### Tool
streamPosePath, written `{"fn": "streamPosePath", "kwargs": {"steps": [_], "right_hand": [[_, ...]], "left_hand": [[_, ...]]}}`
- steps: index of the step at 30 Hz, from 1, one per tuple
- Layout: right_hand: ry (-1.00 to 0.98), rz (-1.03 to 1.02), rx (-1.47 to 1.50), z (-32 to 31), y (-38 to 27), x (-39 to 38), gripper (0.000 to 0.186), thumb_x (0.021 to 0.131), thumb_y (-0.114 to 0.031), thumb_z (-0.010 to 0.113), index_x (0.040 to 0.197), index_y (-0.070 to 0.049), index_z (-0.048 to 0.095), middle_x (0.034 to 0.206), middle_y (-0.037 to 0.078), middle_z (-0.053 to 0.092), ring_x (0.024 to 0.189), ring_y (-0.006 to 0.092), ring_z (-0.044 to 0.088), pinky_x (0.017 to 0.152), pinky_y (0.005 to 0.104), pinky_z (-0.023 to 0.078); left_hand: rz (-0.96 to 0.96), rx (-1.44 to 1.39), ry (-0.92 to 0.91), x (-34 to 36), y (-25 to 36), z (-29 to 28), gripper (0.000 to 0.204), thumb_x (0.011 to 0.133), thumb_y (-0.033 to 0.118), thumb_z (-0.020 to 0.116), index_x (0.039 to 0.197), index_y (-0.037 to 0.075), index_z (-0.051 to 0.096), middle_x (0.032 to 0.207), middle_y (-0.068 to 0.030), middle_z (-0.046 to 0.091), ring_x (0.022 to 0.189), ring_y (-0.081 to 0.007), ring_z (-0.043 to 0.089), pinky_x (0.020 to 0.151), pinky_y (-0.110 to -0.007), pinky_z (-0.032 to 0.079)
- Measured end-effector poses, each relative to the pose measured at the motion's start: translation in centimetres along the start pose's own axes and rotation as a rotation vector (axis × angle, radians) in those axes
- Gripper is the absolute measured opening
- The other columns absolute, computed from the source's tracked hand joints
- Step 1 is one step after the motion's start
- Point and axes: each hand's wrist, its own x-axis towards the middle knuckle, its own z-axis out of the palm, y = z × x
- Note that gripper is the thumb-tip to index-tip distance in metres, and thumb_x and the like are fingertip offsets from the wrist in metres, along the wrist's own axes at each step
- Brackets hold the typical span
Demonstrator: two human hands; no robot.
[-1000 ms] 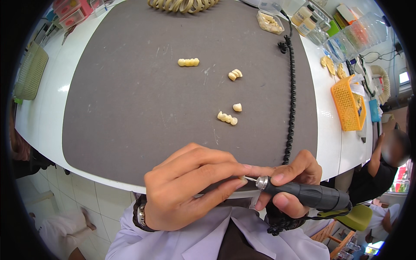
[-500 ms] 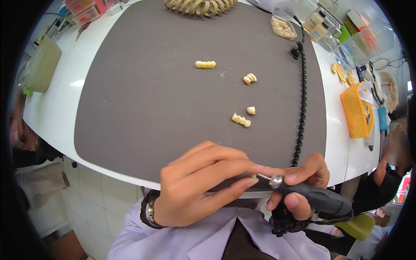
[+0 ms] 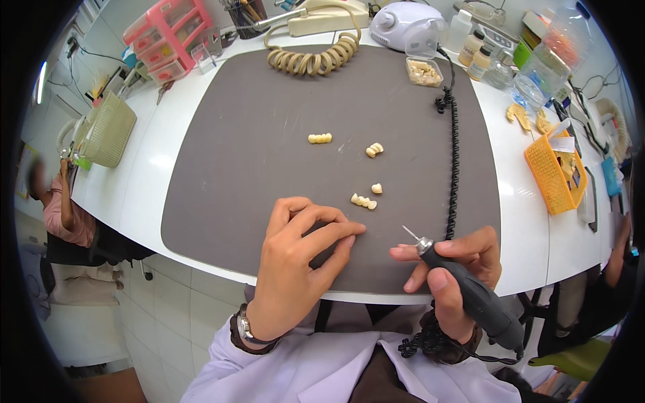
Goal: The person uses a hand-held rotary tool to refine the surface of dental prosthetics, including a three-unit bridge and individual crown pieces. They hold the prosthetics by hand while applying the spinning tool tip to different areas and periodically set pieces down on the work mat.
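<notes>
My right hand [image 3: 463, 269] grips a dark grey rotary handpiece [image 3: 480, 302], its thin metal bur pointing up and to the left. Over the mat's near part, my left hand [image 3: 295, 265] has thumb and fingertips pinched together; whatever they hold is hidden. Just beyond those fingertips lie a dental bridge [image 3: 363, 201] of several joined teeth and a single crown [image 3: 377, 189]. Farther back are a short tooth piece [image 3: 374, 150] and another cream bridge [image 3: 320, 138]. The bur is apart from the left hand and from all the teeth.
The grey mat [image 3: 222, 201] covers the white table. A coiled black cord [image 3: 453, 168] runs along its right side. At the back are a beige coiled hose [image 3: 316, 62] and a box of tooth pieces [image 3: 423, 72]. A yellow basket [image 3: 552, 178] stands right, a green one [image 3: 107, 131] left.
My hands have drawn apart. The left, which pinched a small tooth-coloured piece against the bur, has moved left; the handpiece has swung away, tip up. The view has tilted upward.
</notes>
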Motion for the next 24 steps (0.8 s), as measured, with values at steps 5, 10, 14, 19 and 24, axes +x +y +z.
{"fn": "streamPosePath", "kwargs": {"steps": [5, 10, 14, 19, 24], "right_hand": [[-0.018, -0.014, 0.005, -0.9, 0.2, -0.1, 0.021, 0.081, 0.001, 0.059, 0.098, 0.002, 0.046, 0.087, 0.019, 0.060, 0.088, 0.0282, 0.065, 0.064, 0.0278, 0.056], [0.007, 0.021, 0.013, -1.3, -0.3, -0.3, 0.022, 0.082, -0.003, 0.060, 0.098, 0.001, 0.047, 0.086, 0.019, 0.061, 0.086, 0.0259, 0.066, 0.065, 0.0285, 0.055], [0.046, 0.044, -0.002, -1.0, -0.5, -0.5, 0.023, 0.082, -0.006, 0.061, 0.098, 0.001, 0.047, 0.085, 0.020, 0.062, 0.083, 0.0247, 0.066, 0.065, 0.0287, 0.055], [0.070, 0.056, -0.004, -1.0, -0.4, -0.6, 0.024, 0.082, -0.009, 0.062, 0.097, 0.001, 0.047, 0.086, 0.023, 0.063, 0.074, 0.0212, 0.066, 0.064, 0.0288, 0.054], [0.113, 0.049, -0.017, -0.9, -0.5, -0.5, 0.023, 0.082, -0.009, 0.062, 0.096, 0.001, 0.047, 0.086, 0.024, 0.063, 0.069, 0.0189, 0.065, 0.063, 0.0287, 0.053]], "left_hand": [[0.018, 0.119, 0.153, 0.1, 1.0, -0.3, 0.024, 0.069, 0.006, 0.069, 0.093, 0.010, 0.069, 0.097, -0.0035, 0.059, 0.094, -0.0233, 0.050, 0.078, -0.032, 0.043], [0.480, 0.073, 0.032, -6.1, -2.3, -3.0, 0.027, 0.068, 0.010, 0.071, 0.094, 0.012, 0.068, 0.101, -0.0060, 0.058, 0.087, -0.0222, 0.056, 0.077, -0.034, 0.046], [0.168, -0.024, -0.528, -15.3, -8.0, -1.9, 0.050, 0.079, 0.029, 0.064, 0.123, 0.010, 0.050, 0.122, -0.0170, 0.047, 0.100, -0.0285, 0.052, 0.088, -0.040, 0.041], [-0.580, -0.294, -1.134, -20.9, -12.8, -0.3, 0.085, 0.087, 0.058, 0.039, 0.141, 0.004, 0.002, 0.142, -0.0304, 0.010, 0.132, -0.0352, 0.019, 0.104, -0.042, 0.025], [-0.721, -0.467, -1.592, -19.2, -14.5, 1.7, 0.099, 0.085, 0.069, 0.027, 0.138, -0.005, -0.011, 0.140, -0.0384, -0.003, 0.136, -0.0396, 0.004, 0.106, -0.042, 0.020]]}}
